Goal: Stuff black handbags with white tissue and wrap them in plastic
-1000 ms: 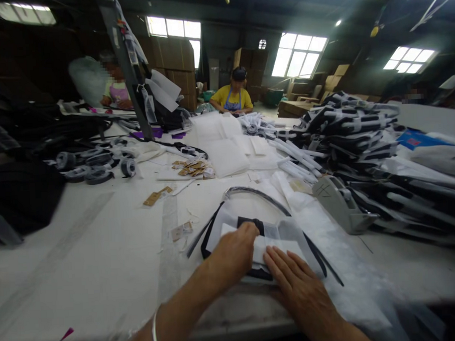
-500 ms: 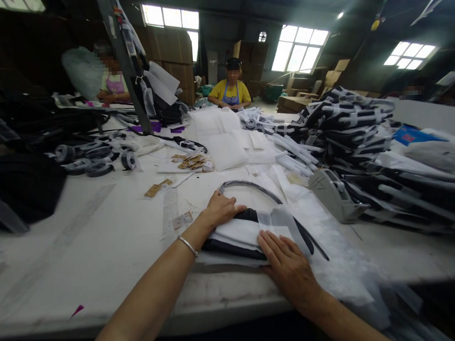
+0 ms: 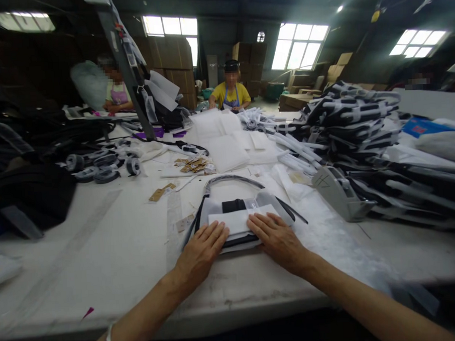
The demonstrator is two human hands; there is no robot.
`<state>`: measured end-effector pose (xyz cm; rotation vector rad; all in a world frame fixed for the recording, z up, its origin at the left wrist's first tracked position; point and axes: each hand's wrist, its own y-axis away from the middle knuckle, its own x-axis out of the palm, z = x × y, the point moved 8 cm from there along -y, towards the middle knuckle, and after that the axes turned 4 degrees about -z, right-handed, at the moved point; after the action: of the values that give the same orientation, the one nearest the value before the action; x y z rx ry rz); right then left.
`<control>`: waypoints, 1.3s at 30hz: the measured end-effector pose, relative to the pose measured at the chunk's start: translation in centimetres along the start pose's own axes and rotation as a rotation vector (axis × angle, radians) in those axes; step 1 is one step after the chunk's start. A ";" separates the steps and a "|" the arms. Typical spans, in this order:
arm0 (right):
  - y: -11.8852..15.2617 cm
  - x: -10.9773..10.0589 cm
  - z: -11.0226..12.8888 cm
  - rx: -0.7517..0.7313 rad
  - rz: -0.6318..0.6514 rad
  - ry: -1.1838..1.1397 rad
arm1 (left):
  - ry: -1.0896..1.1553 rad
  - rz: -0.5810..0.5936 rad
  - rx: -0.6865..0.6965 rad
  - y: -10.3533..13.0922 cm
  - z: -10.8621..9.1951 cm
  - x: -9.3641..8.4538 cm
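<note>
In front of me on the white table lies a black handbag point(image 3: 233, 206), flat, with white foam sheet point(image 3: 235, 222) folded across it. Its handle point(image 3: 231, 179), wrapped in clear film, arches away from me. A thin dark strap sticks out at the right. My left hand point(image 3: 206, 242) rests flat on the left part of the foam and bag, fingers stretched out. On the right part my right hand point(image 3: 277, 236) lies the same way, palm down. Both hands are open and press on the layers from above. The bag's near edge is partly hidden under the hands.
A grey tape dispenser point(image 3: 340, 193) stands at the right, beside stacked wrapped bags point(image 3: 353, 119). White foam sheets point(image 3: 227, 155) lie farther back, near brown tags point(image 3: 193, 165). Wrapped strap rolls point(image 3: 106, 174) and a black bag point(image 3: 28, 194) sit left. A co-worker point(image 3: 231, 92) is across the table.
My left hand has moved from the bag's upper left down to its near left side. The foam now lies folded across the bag, and the bag sits squarer to me.
</note>
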<state>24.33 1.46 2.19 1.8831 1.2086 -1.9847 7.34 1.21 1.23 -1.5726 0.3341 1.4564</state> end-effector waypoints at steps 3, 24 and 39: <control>-1.3 -0.5 2.4 0.047 0.008 0.040 | -0.023 -0.040 -0.020 1.0 -0.4 1.1; -4.2 0.2 4.4 0.066 -0.144 0.074 | -0.225 -0.323 0.117 -1.2 0.1 -1.1; 2.3 -7.8 1.2 -0.027 -0.412 -0.281 | -0.162 -0.398 -0.131 -0.1 3.0 -1.0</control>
<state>26.35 -3.99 7.99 1.3585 1.6220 -2.3158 5.26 3.18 2.57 -1.5068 -0.1658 1.2989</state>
